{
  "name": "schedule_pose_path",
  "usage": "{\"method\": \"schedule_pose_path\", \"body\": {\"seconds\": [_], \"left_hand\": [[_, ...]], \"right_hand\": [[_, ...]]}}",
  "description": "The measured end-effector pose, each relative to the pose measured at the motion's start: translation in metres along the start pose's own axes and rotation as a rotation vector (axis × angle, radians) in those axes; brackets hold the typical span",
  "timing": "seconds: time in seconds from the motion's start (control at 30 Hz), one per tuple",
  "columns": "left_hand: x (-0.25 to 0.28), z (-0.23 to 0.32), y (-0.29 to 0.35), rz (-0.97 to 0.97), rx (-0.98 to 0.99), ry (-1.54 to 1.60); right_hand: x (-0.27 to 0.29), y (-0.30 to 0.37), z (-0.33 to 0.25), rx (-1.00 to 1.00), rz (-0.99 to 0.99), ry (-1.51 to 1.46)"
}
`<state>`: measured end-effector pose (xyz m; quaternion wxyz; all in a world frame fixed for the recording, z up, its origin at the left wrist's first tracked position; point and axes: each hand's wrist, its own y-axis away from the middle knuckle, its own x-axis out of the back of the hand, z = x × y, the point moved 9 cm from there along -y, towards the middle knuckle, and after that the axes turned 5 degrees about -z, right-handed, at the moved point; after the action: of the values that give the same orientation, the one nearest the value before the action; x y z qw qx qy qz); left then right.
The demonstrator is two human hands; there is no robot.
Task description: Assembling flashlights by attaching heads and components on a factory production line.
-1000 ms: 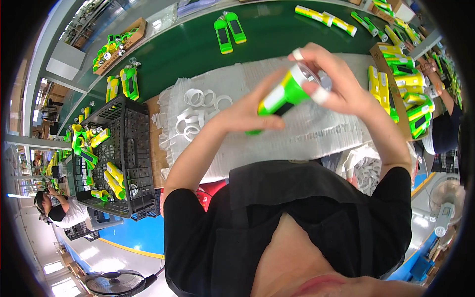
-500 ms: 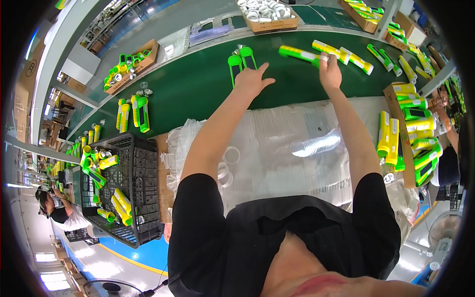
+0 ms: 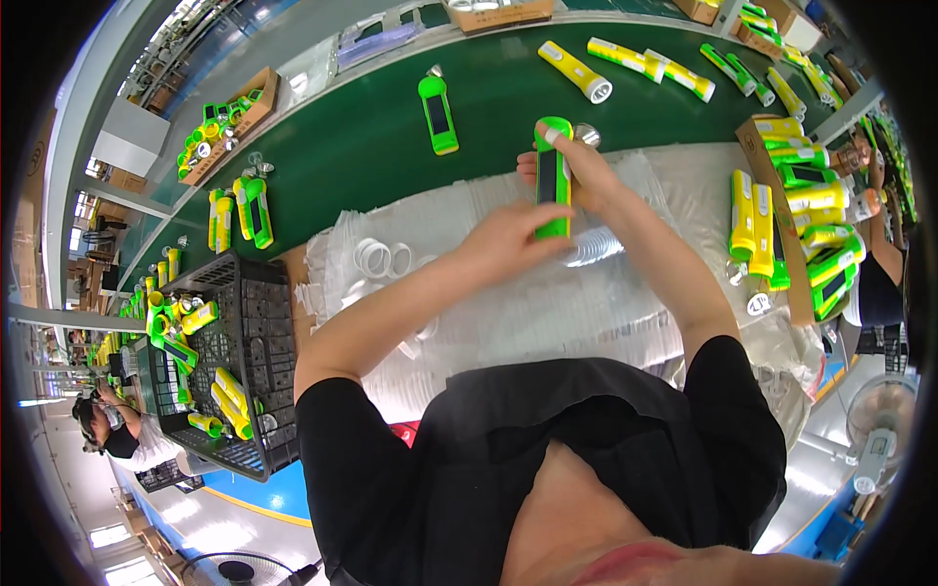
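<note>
Green and upright in view, a flashlight (image 3: 553, 186) with a dark front panel is now held between both hands, over the far edge of the plastic sheeting (image 3: 616, 313). The right hand (image 3: 586, 174) grips its head, thumb across the front, while the left hand (image 3: 510, 237) closes around its lower end, the fingers partly hidden. A silver reflector (image 3: 586, 135) shows just beside the head. Half a second ago, two green flashlights lay together on the green work surface (image 3: 342, 146) under the reaching left hand; now a single green one (image 3: 439, 115) lies there. The flashlight the right hand was holding then, a yellow one (image 3: 570, 66), now lies released, near two others in a line. White rings (image 3: 365, 256), then partly covered by the left forearm, show more fully.
</note>
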<state>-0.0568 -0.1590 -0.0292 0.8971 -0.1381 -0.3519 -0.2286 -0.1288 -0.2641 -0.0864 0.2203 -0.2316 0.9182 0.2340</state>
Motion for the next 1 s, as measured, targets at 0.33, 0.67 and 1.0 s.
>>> {"method": "schedule_pose_path", "body": {"seconds": [0.33,0.67,1.0], "left_hand": [[0.038,0.036,0.057,0.389,-0.211,0.336],[0.018,0.080,0.089,0.206,-0.338,0.178],[-0.005,0.036,0.053,0.478,-0.177,0.283]], "right_hand": [[-0.085,0.162,0.060,-0.009,-0.454,0.119],[-0.096,0.188,0.075,0.148,-0.432,0.331],[-0.052,0.195,0.054,0.312,-0.119,0.089]]}}
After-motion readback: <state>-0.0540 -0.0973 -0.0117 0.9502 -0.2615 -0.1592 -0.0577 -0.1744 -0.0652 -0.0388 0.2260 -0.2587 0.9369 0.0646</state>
